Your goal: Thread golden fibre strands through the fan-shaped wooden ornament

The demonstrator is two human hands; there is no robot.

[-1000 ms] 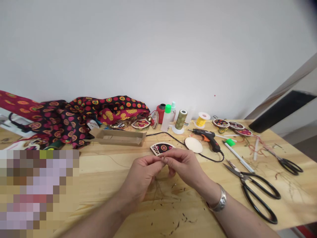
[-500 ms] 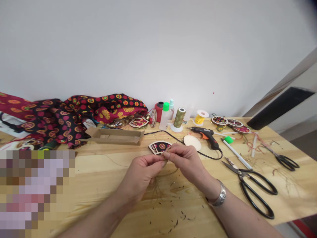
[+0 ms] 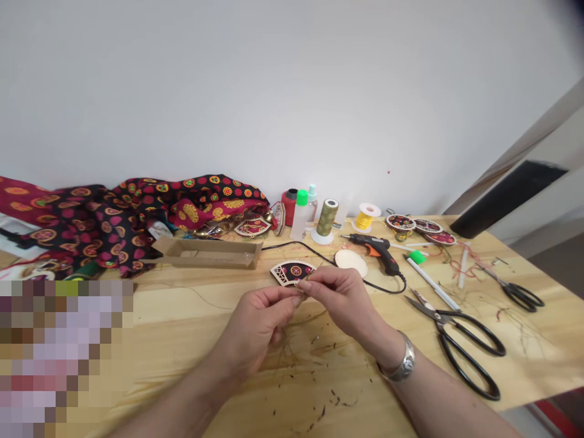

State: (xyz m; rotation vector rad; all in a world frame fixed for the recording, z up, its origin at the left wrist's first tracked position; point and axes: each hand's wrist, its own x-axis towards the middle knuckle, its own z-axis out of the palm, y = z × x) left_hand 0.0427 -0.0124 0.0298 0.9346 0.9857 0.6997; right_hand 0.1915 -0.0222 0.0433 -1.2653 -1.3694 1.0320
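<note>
Thin cord (image 3: 305, 294) is pinched by left grip (image 3: 258, 316) and right grip (image 3: 344, 298), probably for fine control; larger scissors (image 3: 441, 318) are laid near the right edge of the surface (image 3: 173, 325), presumably within reach.

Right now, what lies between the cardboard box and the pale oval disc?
In the head view, the fan-shaped piece and a black cord lie between the cardboard box and the pale oval disc.

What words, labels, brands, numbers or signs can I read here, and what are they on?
No words, brands or numbers can be read.
Green-capped bottle: a small dark mark low down, too small to read.
Wall: a tiny red mark, perhaps heart-shaped; no lettering to be made out.
</note>
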